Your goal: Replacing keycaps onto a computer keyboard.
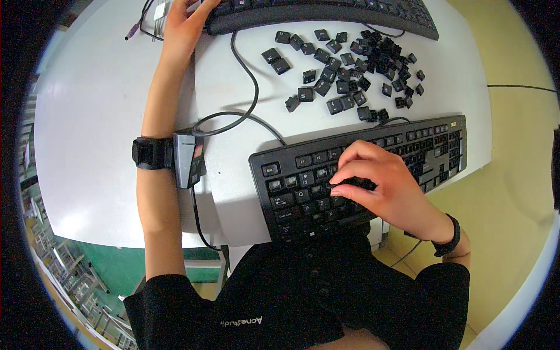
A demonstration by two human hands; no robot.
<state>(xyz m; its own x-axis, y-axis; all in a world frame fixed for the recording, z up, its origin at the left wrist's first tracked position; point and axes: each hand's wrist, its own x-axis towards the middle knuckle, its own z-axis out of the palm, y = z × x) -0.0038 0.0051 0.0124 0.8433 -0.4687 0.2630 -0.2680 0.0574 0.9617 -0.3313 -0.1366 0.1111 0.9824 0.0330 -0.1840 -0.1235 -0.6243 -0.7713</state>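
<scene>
One narrow pinch

Keys (328,74) lie loose on the counter (105,116), probably for easy reach. Over the near keyboard (423,150), the right hand (385,178) is narrow, any hold hidden; at the far keyboard (321,14), the grip of the left hand (185,26) is unclear.

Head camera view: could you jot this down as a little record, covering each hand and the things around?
Left hand: by the left end of the far keyboard, partly cut off by the picture's edge
Right hand: over the near keyboard, thumb and fingers curled close together; can't tell if they hold anything
Between the keyboards: loose black keys, most crowded toward the right
Left forearm: black strap with a grey box
Surface: white table
</scene>
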